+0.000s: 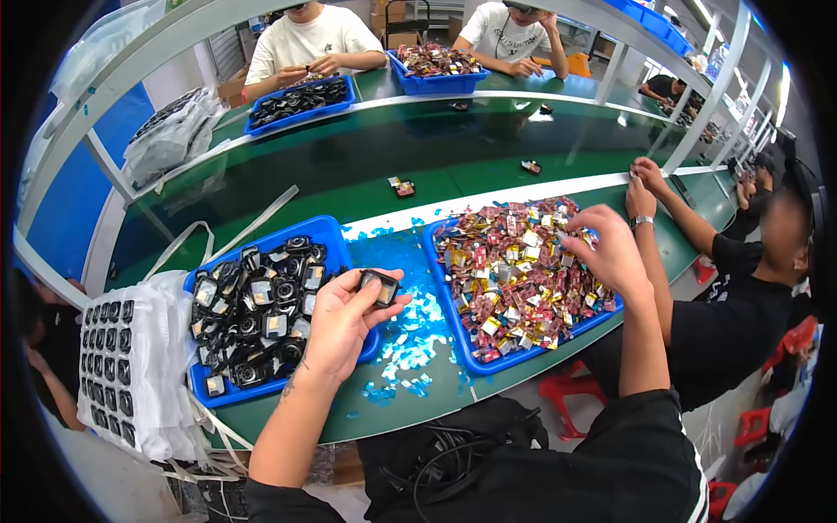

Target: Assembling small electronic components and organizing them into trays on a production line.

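Observation:
My left hand (347, 315) grips a small black square casing (381, 288), its open hollow facing up, between the thumb and fingers. It is in front of the right rim of a blue tray (336, 234) heaped with black casings (261, 301), some showing pale inner faces. My right hand (610, 248) is over the far right part of a second blue tray (466, 349), full of small red circuit boards (514, 288) with silver and yellow parts. Its thumb and forefinger are bent toward each other; whatever they hold is too small to make out.
Blue film scraps (410, 336) litter the green table between the trays. At the left stands a stack of white trays (109, 370) holding black pieces. Beyond, a green conveyor belt (349, 166) carries a few small parts. A co-worker (724, 305) sits close on my right; others sit across.

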`<move>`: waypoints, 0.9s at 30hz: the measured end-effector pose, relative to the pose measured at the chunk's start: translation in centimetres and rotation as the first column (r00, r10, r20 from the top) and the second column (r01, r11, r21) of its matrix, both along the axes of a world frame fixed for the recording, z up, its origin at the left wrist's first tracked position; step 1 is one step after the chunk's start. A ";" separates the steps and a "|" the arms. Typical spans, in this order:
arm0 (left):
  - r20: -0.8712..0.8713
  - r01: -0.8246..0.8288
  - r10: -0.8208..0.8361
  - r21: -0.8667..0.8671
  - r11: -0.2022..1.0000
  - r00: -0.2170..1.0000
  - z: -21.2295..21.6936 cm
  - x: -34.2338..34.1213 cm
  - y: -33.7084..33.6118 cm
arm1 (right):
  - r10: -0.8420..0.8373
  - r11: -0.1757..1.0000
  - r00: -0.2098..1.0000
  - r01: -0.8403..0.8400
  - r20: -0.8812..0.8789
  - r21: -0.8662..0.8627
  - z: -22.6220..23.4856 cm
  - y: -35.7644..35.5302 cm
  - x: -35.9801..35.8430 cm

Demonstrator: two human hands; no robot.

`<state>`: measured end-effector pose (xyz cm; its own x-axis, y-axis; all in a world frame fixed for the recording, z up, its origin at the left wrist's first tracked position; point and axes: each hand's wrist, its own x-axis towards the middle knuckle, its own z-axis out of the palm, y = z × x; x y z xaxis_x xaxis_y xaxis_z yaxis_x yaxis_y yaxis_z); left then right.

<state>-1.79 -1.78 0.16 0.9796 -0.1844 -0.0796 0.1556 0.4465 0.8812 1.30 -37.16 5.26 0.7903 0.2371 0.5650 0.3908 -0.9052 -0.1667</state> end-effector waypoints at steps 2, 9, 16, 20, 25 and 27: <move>-0.014 0.001 -0.001 0.009 1.000 1.000 0.0 0.4 -0.2 | -0.011 0.997 0.968 0.030 -0.251 0.071 -1.2 -0.7 -0.1; 0.117 0.020 -0.018 -0.016 1.000 0.993 0.0 0.6 -0.8 | -0.036 0.891 0.997 0.062 -0.066 0.450 0.2 1.2 -1.5; 0.489 -0.148 -0.140 0.504 0.851 0.861 0.1 -0.8 -0.9 | 0.477 0.695 0.848 -0.203 -0.232 0.689 0.6 10.1 -2.1; 0.413 -0.044 -0.195 0.502 0.864 0.890 0.5 -1.3 -1.6 | 0.635 0.636 0.682 -0.195 -0.363 0.747 -0.4 13.7 -2.5; 0.424 -0.157 -0.112 0.551 0.820 0.899 0.1 -1.4 -0.6 | 0.608 0.682 0.745 -0.314 -0.274 0.660 -1.5 16.6 -2.1; 0.387 -0.173 -0.055 0.530 0.830 0.921 -0.4 -1.3 -0.4 | 0.561 0.775 0.817 -0.462 -0.133 0.432 -1.7 17.3 -1.9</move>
<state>-3.05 -2.23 -0.24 0.9617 -0.1626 0.2209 -0.2424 -0.1268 0.9619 -0.61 -19.82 3.51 0.7309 0.4628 0.5016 0.6802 -0.4333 -0.5913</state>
